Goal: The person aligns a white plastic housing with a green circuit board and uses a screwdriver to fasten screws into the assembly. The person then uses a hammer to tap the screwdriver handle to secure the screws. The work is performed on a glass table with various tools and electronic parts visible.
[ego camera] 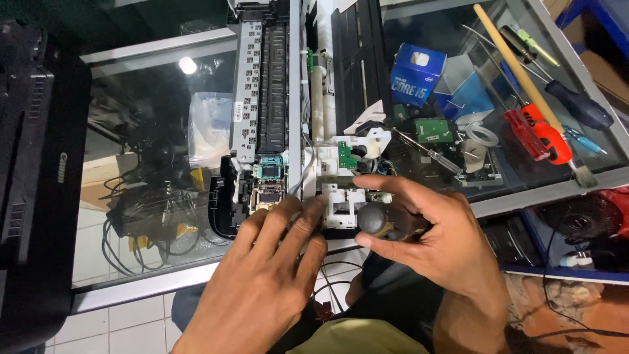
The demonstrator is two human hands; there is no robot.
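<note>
At the near edge of a glass counter (164,275) lies an opened printer chassis (275,131), its carriage end toward the person; the right hand (432,239) grips a screwdriver (380,221) by its dark, rounded handle, thumb and fingers curled tight around it, the shaft hidden below and aimed, it seems, down into the white plastic assembly (341,196) at the chassis end. The left hand (268,275) rests beside it, fingers laid close together and pressing flat on that same assembly — holding nothing, only steadying it. A small green board (346,156) stands just above the white part, and thin cables (303,174) run between it and the carriage (270,180).

Risk, as a judgement: the tip is out of sight, so it may sit badly in a screw head and slip — scoring the green board or snagging the cables; a hard push near the counter's edge could also tip the chassis toward the floor, or load the glass.

Farther off, to the right, a blue box (416,75), a red-handled tool (540,134), a brush (531,92) and spare screwdrivers (576,105) lie well apart from the work; a black printer cover (33,183) stands at the far left.
</note>
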